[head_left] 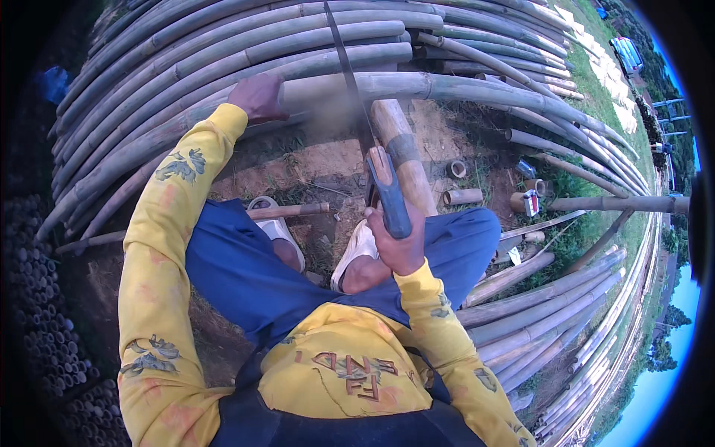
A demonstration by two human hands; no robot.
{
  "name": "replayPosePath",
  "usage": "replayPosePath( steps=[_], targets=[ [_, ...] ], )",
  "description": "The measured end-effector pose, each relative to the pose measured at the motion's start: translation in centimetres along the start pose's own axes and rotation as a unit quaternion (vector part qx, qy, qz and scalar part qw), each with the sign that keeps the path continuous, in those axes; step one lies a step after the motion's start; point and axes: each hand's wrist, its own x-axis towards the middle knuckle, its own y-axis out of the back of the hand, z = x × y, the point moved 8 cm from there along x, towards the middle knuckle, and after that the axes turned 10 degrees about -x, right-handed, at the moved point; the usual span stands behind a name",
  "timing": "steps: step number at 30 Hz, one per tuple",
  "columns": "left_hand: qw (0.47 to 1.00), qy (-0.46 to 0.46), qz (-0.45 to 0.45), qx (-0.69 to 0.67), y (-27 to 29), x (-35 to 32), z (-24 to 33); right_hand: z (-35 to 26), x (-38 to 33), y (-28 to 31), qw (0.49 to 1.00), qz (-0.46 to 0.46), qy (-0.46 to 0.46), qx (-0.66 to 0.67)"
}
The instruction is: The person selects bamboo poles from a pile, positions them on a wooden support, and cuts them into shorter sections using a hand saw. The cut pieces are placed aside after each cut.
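Observation:
My right hand (400,242) is wrapped round the dark handle of a handsaw (385,192), whose long blade points away from me. The blade lies across a thick bamboo pole (417,85) that runs from left to right, and a dusty blur hangs beside it. On the pole's left part, my left hand (257,97) is closed over the bamboo and presses against it. Beneath the pole, close to the blade, a short stout bamboo piece (402,141) leans with a dark band round it. How deep the blade sits in the bamboo is hard to make out.
Long bamboo poles (298,45) lie stacked at the back and left; more poles (544,313) lie at the right. Cut bamboo rings (456,169) and a red-and-white box (530,203) rest on the ground. Many tube ends (52,313) show at far left. My legs are bent below the pole.

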Motion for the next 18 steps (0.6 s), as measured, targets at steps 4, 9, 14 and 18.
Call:
replayPosePath(
  steps=[4, 9, 14, 18],
  targets=[
    [0.999, 0.014, -0.043, 0.008, 0.4, 0.0, -0.3, -1.1, 0.8, -0.7, 1.000, 0.013, -0.013, 0.011],
    [0.999, 0.025, -0.035, 0.004, 0.2, 0.2, -1.7, -1.1, -8.8, 3.4, 1.000, 0.018, 0.003, -0.014],
    [0.999, 0.016, -0.028, 0.002, 0.7, 1.2, -0.9, 2.1, 0.3, -0.3, 0.999, -0.015, -0.036, 0.035],
    [0.999, 0.008, -0.043, 0.011, 0.0, 0.2, -1.0, 0.2, -3.7, 0.2, 0.999, 0.009, -0.032, 0.039]
  ],
)
